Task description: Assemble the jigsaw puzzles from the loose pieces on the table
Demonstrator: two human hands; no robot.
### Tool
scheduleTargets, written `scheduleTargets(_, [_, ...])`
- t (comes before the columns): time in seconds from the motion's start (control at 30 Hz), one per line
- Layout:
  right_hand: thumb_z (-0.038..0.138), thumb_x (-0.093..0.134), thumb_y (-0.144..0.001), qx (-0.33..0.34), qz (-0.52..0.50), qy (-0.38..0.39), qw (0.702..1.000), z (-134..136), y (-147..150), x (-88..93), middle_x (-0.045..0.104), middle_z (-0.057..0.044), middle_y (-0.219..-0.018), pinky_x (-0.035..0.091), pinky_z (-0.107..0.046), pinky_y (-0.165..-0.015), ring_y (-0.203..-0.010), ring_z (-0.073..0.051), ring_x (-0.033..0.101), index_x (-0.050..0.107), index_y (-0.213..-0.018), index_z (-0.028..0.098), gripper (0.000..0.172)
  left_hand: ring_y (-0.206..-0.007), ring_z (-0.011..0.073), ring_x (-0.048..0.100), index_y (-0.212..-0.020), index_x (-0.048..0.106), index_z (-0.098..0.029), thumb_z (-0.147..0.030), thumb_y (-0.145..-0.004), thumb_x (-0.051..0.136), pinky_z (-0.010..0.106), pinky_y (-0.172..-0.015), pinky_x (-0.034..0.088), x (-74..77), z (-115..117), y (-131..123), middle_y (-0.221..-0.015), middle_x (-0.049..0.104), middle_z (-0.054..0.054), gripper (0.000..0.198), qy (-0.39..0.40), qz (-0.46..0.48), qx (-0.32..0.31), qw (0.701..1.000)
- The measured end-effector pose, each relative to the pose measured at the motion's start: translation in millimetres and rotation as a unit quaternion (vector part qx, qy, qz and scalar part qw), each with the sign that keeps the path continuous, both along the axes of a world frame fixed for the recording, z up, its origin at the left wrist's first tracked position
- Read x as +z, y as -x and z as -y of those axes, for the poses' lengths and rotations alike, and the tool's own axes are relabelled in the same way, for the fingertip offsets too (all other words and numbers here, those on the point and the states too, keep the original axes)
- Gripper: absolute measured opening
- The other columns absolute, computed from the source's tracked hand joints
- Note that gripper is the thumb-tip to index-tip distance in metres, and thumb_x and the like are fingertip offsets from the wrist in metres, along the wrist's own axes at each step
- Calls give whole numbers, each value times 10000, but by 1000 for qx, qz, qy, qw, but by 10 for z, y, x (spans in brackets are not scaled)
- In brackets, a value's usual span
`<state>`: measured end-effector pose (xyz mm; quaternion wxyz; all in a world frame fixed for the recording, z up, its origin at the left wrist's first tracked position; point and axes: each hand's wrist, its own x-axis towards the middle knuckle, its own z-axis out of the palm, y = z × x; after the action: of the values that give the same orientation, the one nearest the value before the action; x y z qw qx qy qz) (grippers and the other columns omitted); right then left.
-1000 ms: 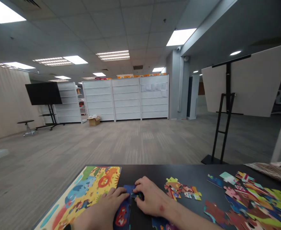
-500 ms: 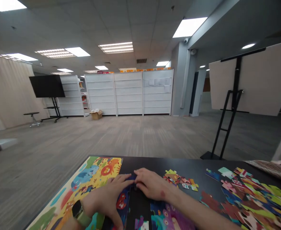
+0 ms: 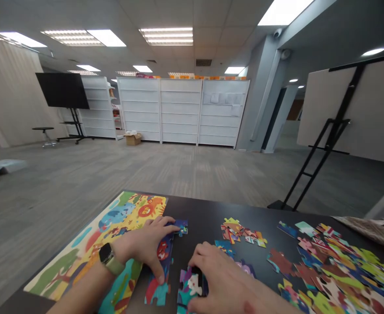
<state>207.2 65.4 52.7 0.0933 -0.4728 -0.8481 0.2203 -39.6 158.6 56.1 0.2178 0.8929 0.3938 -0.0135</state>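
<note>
black table top [image 3: 208, 209]: matte, bears every item below; grey carpet [image 3: 146, 170] and white shelving [image 3: 179, 109] are seen beyond it.
joined section: a colourful jigsaw section [image 3: 123, 218], printed with a lion and other animals, is laid flat at the table's left end; its joins are not clear enough to be counted as complete.
joined strip: a dark blue strip of pieces [image 3: 163, 261] is set along the section's right edge, with its lower end near a red and teal piece [image 3: 157, 293].
left hand [image 3: 142, 246]: fingers are held apart and laid on the joined pieces; a fingertip is placed against a small blue piece [image 3: 180, 226], and the thumb is pressed down on the strip. a green-strapped watch [image 3: 106, 254] is worn on the wrist.
right hand [image 3: 221, 279]: fingers are curled close together over purple and teal pieces [image 3: 190, 283]; whether these are clamped cannot be told.
loose stock: a small cluster of pieces [image 3: 234, 231] is kept mid-table, and a large heap of pieces [image 3: 339, 274] is piled at the right, beside a folded fabric [image 3: 368, 231].
progress: one large section is laid out; most pieces are left unplaced in the heap.
</note>
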Motion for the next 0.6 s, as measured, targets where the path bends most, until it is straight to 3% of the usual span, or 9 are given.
scheduleTargets(0.17, [337, 773, -646, 12, -10, -32, 999, -20, 31, -32, 679, -66, -995, 476, -327, -799, -917, -252, 614, 695, -950, 205, 341, -1459, 445, 319, -1509, 450, -318, -697, -377, 929, 556, -1209, 283, -23, -1, 8, -1600, 345, 126, 1286, 2, 4, 1, 1000])
scheduleTargets(0.3, [320, 689, -689, 8, -7, -65, 998, -11, -34, 85, 703, -74, -903, 504, -332, -793, -863, -258, 639, 704, -947, 193, 288, -1452, 456, 327, -1499, 467, -316, -682, -392, 931, 568, -1204, 290, -21, 3, -2, -1596, 352, 130, 1255, 5, 4, 3, 1000])
scheduleTargets(0.37, [319, 672, -705, -1, -26, -84, 996, -13, -160, 163, 724, -85, -938, 523, -351, -836, -890, -268, 656, 714, -1051, 179, 376, -1464, 456, 306, -1507, 457, -315, -669, -404, 932, 573, -1210, 274, -11, 8, -8, -1607, 333, 135, 1251, 11, -2, 7, 1000])
scheduleTargets(0.5, [328, 620, -776, -69, -23, -109, 991, 16, -633, 229, 695, -174, -1251, 502, -470, -1011, -1137, -331, 644, 586, -1393, 126, 650, -1499, 448, 235, -1520, 441, -295, -652, -455, 922, 578, -1225, 238, 4, 26, -7, -1629, 297, 139, 1222, 25, -11, 14, 1000])
scheduleTargets(0.6, [333, 580, -840, -102, 11, -100, 990, 111, -1039, 191, 662, -176, -1334, 504, -504, -1037, -1176, -322, 647, 506, -1477, 149, 667, -1507, 444, 220, -1508, 459, -299, -653, -486, 909, 573, -1225, 245, -2, 34, -4, -1633, 298, 127, 1171, 28, -1, 21, 999])
